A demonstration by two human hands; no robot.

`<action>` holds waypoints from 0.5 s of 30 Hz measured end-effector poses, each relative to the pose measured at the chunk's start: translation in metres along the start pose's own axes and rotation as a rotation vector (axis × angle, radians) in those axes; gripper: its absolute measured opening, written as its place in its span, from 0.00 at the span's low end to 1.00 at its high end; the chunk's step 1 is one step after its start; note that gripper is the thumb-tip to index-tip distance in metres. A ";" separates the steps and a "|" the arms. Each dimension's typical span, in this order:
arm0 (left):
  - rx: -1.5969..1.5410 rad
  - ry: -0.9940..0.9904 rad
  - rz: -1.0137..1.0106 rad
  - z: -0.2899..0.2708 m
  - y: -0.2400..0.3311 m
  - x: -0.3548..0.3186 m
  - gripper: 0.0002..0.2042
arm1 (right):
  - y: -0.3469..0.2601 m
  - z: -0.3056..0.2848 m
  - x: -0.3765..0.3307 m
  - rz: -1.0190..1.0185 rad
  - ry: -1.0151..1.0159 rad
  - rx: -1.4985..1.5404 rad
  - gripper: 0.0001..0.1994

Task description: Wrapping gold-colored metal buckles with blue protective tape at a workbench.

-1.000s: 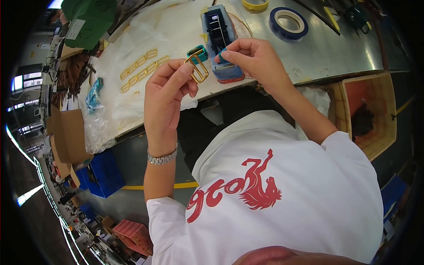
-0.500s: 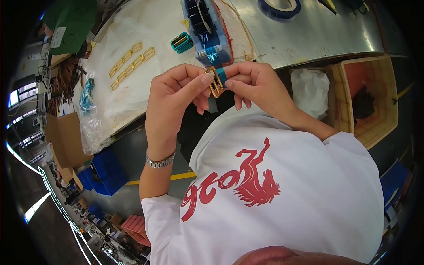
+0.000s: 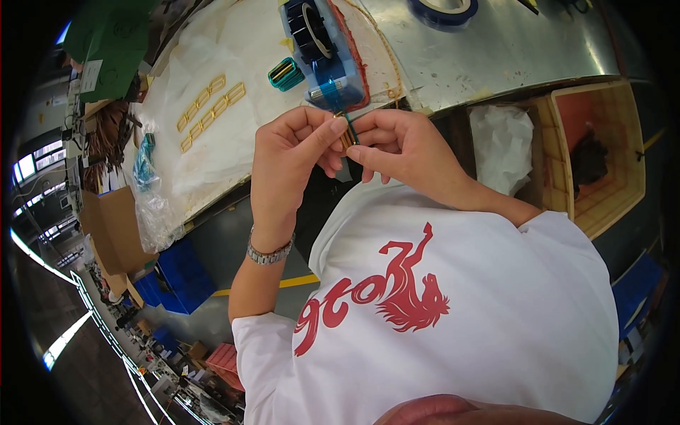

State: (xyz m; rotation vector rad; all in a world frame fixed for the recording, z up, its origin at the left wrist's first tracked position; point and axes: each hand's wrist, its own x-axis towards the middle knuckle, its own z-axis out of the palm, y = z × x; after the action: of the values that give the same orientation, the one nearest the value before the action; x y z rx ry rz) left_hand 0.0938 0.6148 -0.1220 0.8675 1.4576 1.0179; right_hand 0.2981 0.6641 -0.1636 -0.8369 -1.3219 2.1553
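Both hands meet just below the blue tape dispenser [image 3: 322,53], which stands on the table [image 3: 496,49]. The left hand [image 3: 290,159] and the right hand [image 3: 397,152] are each pinched, fingertips together, on one small yellow-and-green part [image 3: 347,134] held between them, clear of the table surface. A metal wristband [image 3: 268,253] sits on the left wrist. Left of the dispenser, just beside it, lies a green-edged stack of parts [image 3: 285,73]; further left, a row of yellow strips [image 3: 209,110] rests on white sheeting [image 3: 212,163]. Right of the dispenser, at the table's far edge, lies a blue tape roll [image 3: 443,8]. Below that, an orange bin [image 3: 602,163] holds dark contents.
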 end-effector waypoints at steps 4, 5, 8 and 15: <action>0.010 0.054 0.015 0.005 -0.004 -0.001 0.09 | 0.009 -0.001 0.007 0.001 -0.006 -0.009 0.15; 0.008 0.069 0.021 0.005 -0.006 -0.001 0.09 | 0.009 -0.001 0.008 0.001 -0.004 -0.016 0.15; 0.136 0.091 0.110 0.006 -0.012 -0.007 0.09 | 0.006 -0.001 0.006 0.046 -0.011 0.016 0.16; -0.123 0.044 0.049 0.008 -0.025 -0.021 0.16 | -0.006 0.005 -0.004 -0.053 -0.002 0.078 0.15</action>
State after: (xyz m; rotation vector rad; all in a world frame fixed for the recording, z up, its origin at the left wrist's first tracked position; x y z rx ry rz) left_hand 0.1046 0.5878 -0.1382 0.8000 1.4006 1.1567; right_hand 0.2977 0.6604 -0.1553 -0.7609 -1.2384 2.1521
